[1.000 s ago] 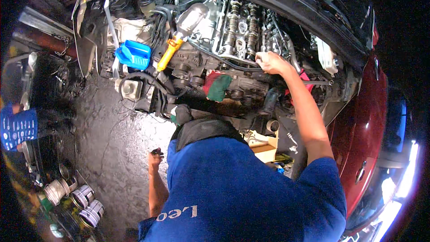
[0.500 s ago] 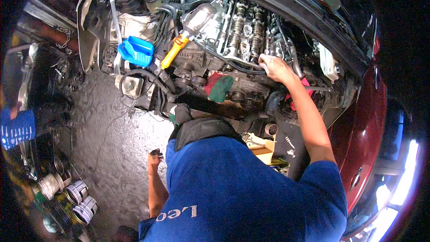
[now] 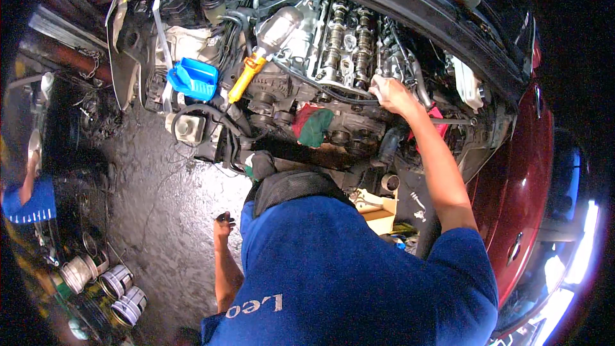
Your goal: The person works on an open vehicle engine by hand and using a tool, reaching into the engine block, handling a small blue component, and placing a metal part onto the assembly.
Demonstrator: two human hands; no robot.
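Note:
My right hand [image 3: 392, 95] reaches to the front edge of an opened engine [image 3: 351, 45], its thumb and fingers pinched together at the rim below the exposed camshafts [image 3: 364, 37]. Whatever lies between those fingertips is hidden. My left hand [image 3: 223, 224] hangs low beside my waist, over the floor. Its fingers are curled and dark at the ends, and a small dark thing there is too unclear to name. A work lamp with a yellow handle [image 3: 246, 80] rests on the engine, left of the camshafts. A red and green cloth [image 3: 312, 125] lies on the engine's front.
A blue plastic tray [image 3: 193, 79] sits at the left of the engine bay. A wrench [image 3: 458, 122] lies beside a pink-red cloth [image 3: 432, 129]. An open carton [image 3: 378, 214] is near my waist. Several buckets [image 3: 116, 280] stand lower left. Another person's blue sleeve [image 3: 31, 202] shows far left.
The view has shifted slightly. My right hand stays at the engine's edge and my left still hangs low. At far left the other person's arm has moved.

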